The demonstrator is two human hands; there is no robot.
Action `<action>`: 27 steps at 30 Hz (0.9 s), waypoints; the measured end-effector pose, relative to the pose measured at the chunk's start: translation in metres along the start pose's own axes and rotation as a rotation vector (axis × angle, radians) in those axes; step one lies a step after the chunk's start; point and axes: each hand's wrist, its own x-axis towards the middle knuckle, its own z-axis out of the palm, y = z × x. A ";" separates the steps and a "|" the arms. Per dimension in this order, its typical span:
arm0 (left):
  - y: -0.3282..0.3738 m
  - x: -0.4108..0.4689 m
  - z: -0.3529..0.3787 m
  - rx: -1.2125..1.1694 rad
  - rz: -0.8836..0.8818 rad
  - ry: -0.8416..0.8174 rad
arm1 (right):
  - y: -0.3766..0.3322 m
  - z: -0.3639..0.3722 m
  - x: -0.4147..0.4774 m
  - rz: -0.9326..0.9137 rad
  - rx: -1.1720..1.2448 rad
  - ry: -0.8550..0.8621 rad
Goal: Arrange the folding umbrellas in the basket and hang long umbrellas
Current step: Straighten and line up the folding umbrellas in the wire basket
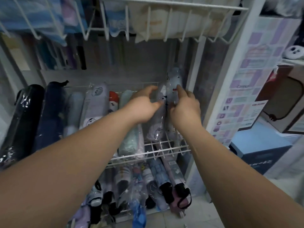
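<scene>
At the right end of the middle white wire basket (pixel 171 146), our left hand (pixel 144 106) and right hand (pixel 185 106) close from either side on two pale grey folding umbrellas in clear plastic sleeves. Our left hand curls its fingers (pixel 150 89) round the nearer pale grey folding umbrella with a small cartoon face (pixel 158 122); our right hand pinches the upper part of the second pale grey folding umbrella in a glossy sleeve (pixel 175 79). Both umbrellas stand nearly upright, side by side and touching, with their lower ends down on the basket's wire grid.

Just to the left in the same basket, more folding umbrellas lie leaning in a row: a mint green folded umbrella (pixel 130 142) partly under our left forearm, a red and white patterned one (pixel 113 101), a lilac one printed with bear faces (pixel 96 106), a pale blue one (pixel 74 109), then two dark navy ones in shiny wrap (pixel 37 116) at the far left.

Below, a lower wire basket (pixel 115 163) holds a jumble of folded umbrellas with black handles and wrist loops (pixel 181 195). Above, an upper white wire rack (pixel 148 18) holds blue and cream fabric goods. To the right, a lilac printed poster (pixel 251 76) covers a white panel.
</scene>
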 end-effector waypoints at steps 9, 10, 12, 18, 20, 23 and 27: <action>-0.020 0.046 0.054 -0.180 -0.238 -0.038 | 0.012 0.001 0.012 -0.024 -0.066 -0.028; -0.024 0.047 0.056 -0.208 -0.233 -0.040 | 0.013 0.002 0.012 -0.028 -0.070 -0.018; -0.029 0.050 0.058 -0.276 -0.223 -0.045 | 0.017 0.005 0.010 -0.028 -0.100 -0.004; -0.037 0.053 0.063 -0.437 -0.179 -0.084 | 0.024 0.013 0.011 0.054 0.055 0.121; -0.036 0.052 0.063 -0.454 -0.170 -0.064 | 0.024 0.013 0.010 0.028 -0.010 0.122; -0.036 0.050 0.064 -0.484 -0.154 -0.062 | 0.022 0.013 0.005 0.006 -0.087 0.127; -0.039 0.047 0.065 -0.521 -0.153 -0.049 | 0.017 0.012 0.000 -0.006 -0.221 0.121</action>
